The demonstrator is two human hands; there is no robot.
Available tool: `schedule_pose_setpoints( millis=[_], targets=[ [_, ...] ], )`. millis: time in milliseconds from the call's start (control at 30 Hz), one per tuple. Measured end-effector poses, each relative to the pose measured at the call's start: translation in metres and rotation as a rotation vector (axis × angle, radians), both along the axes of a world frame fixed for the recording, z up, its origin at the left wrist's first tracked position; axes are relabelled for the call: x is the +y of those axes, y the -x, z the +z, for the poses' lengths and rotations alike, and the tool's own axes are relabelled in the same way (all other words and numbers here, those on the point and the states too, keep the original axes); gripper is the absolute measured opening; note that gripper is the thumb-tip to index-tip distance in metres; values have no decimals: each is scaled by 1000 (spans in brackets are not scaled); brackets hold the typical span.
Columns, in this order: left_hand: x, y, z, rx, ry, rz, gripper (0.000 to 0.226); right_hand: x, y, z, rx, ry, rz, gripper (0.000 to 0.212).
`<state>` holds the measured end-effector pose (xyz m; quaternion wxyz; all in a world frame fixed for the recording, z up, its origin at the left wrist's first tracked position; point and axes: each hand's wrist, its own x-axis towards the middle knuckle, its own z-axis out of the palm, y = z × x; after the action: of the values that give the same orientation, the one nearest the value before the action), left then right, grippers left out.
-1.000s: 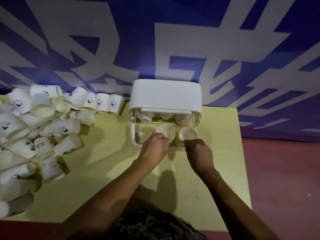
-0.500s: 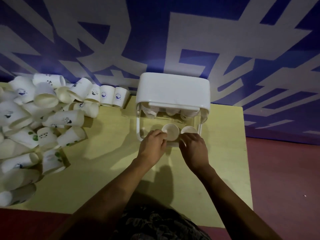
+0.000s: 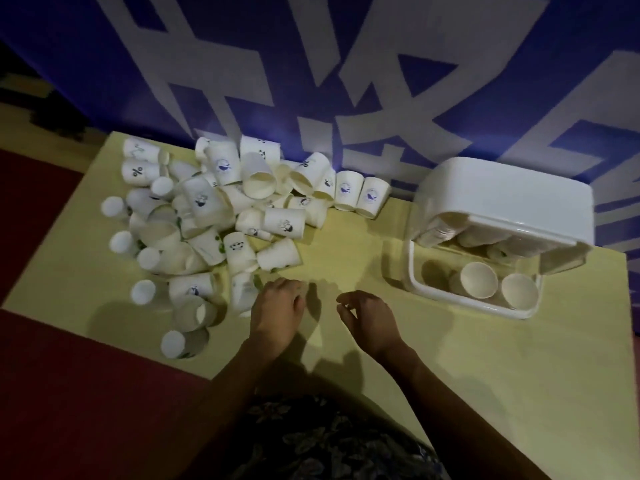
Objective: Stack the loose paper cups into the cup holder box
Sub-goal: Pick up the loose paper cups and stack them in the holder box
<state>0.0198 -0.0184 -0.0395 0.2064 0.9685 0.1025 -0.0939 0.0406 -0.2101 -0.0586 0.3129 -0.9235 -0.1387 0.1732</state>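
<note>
While both hands hover empty over a yellow table (image 3: 346, 341), a big heap of loose paper cups (image 3: 214, 220) fills its left half, most lying on their sides, some upside down. Just right of the heap's near edge, the left hand (image 3: 277, 313) hangs with fingers loosely curled, holding nothing, close to the nearest cups. Beside it the right hand (image 3: 370, 320) is also empty, fingers relaxed and slightly bent. Far right stands the white cup holder box (image 3: 502, 206), lid raised; two cups (image 3: 479, 279) sit open-side up in its clear tray.

Risk, as a judgement: reaching into the tangled heap could knock cups rolling off the table's left edge, since several lie near it.

One cup at far left shows a "%" sign (image 3: 137, 172); others carry small blue and black pictures, too small to read.
</note>
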Motion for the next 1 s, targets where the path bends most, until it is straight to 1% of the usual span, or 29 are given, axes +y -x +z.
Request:
schedule_pose_setpoints(
  millis=[33, 100, 167, 200, 233, 267, 333, 367, 433, 500, 567, 633, 700, 767, 833, 900, 933, 1000],
  targets=[
    [7, 2, 1, 0, -18, 10, 29, 5, 2, -2, 22, 3, 18, 22],
    [67, 14, 1, 37, -39, 75, 29, 65, 7, -7, 46, 5, 69, 23],
    [83, 20, -2, 79, -114, 96, 24, 81, 9, -11, 155, 24, 50, 19],
    [100, 26, -3, 92, -135, 110, 23, 100, 10, -15, 236, 24, 4, 17],
    [116, 32, -5, 100, -160, 115, 24, 119, 11, -18, 366, -12, -87, 19],
    [131, 37, -9, 109, -187, 122, 26, 136, 13, -17, 561, -120, -239, 20],
    [153, 44, -15, 174, -239, 131, 30, 166, 17, -20, 965, -452, -582, 17],
    [160, 45, -17, 216, -254, 140, 31, 177, 19, -20, 1081, -561, -700, 15],
    [169, 45, -20, 273, -239, 144, 28, 194, 22, -21, 1122, -619, -820, 14],
    [174, 41, -24, 309, -202, 97, 21, 206, 25, -25, 1076, -651, -942, 18],
    [177, 38, -26, 324, -151, 49, 15, 212, 24, -29, 1037, -711, -1062, 13],
    [177, 34, -26, 298, -100, 24, 12, 213, 23, -32, 965, -688, -1099, 8],
    [175, 30, -22, 236, -77, -4, 11, 210, 23, -32, 835, -583, -1029, 11],
    [172, 26, -15, 159, -40, -49, 11, 202, 25, -21, 660, -421, -880, 17],
    [166, 22, -7, 72, 3, -105, 13, 186, 28, -10, 424, -247, -699, 15],
    [156, 16, 3, -6, 54, -163, 13, 166, 31, 1, 149, -139, -552, 7],
    [150, 12, 8, -37, 71, -187, 14, 156, 32, 7, 29, -102, -506, 5],
    [134, 3, 18, -73, 86, -222, 14, 138, 32, 19, -151, -20, -446, 10]
  ],
)
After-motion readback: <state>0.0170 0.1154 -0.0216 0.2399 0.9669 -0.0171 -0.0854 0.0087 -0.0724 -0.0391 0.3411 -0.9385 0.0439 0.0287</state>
